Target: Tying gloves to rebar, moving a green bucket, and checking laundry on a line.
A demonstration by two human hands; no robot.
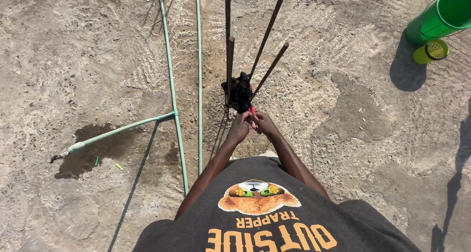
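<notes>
We stood on dry, sandy ground [373, 149], rough and pale, with tyre-like marks and one dark wet patch [98, 144] on the left side. Two long thin green pipes [198, 85] ran over the sand away from us, and a shorter branch pipe [122, 129] joined the left one near the wet patch. At the upper right a big green plastic bucket [439, 16] lay tilted, round and smooth, and just beside it was a small yellow-green cup [431, 51].

In front of us four dark rusty steel rods [229, 70] rose out of the ground, straight and round, leaning a little apart at the tops. At their foot sat a black crumpled bundle [240, 92], perhaps cloth or plastic, touching the rods.

Our left hand [239, 129] and right hand [265, 123] met just below this bundle. The fingers of both were curled together around a small red thing [252, 110], which showed only as a little tip between them, close to the base of the rods. What it was, we could not tell.
</notes>
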